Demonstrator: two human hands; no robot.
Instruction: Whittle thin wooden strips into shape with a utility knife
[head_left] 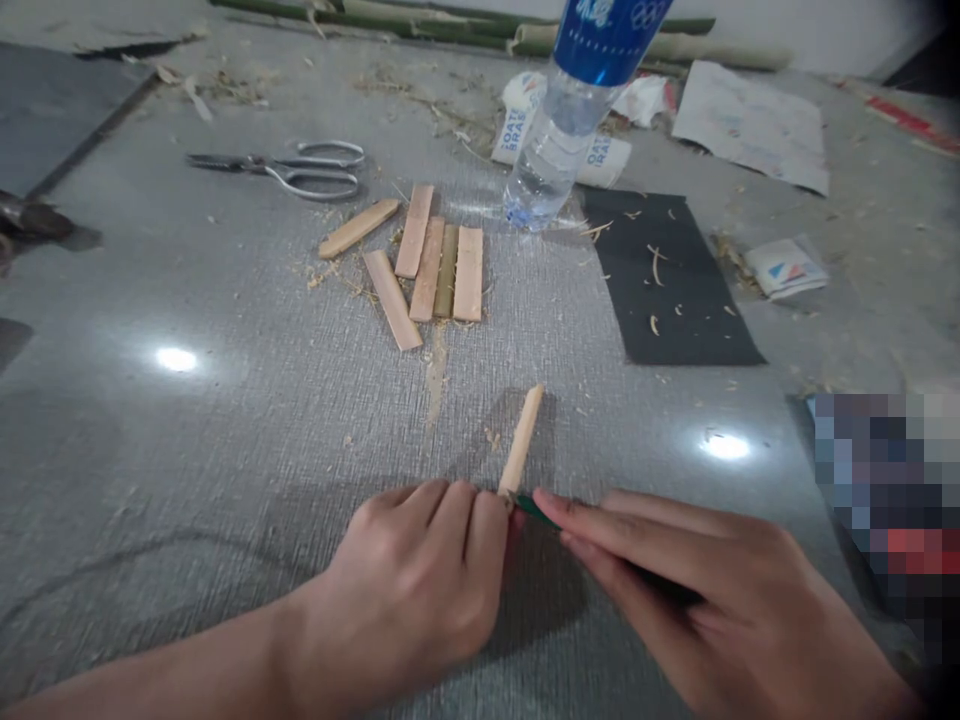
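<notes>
A narrow pale bamboo strip [523,440] sticks up and away from my left hand [427,570], which is closed around its near end. My right hand [690,580] pinches a slim tool with a green handle [536,509]. The tool's tip meets the strip right beside my left fist; its exact shape is too small to make out. Farther off lie several short flat bamboo pieces [469,275], mostly side by side, with one rounded piece [360,228] lying apart at an angle among fine shavings.
Scissors [315,172] lie behind the bamboo pieces. A water bottle [559,130] stands near crumpled paper cups [606,160]. Black sandpaper [671,280] with shavings is at right, near a small white packet [787,268]. Green bamboo stalks [450,28] line the back. A pixelated object [885,480] sits at right.
</notes>
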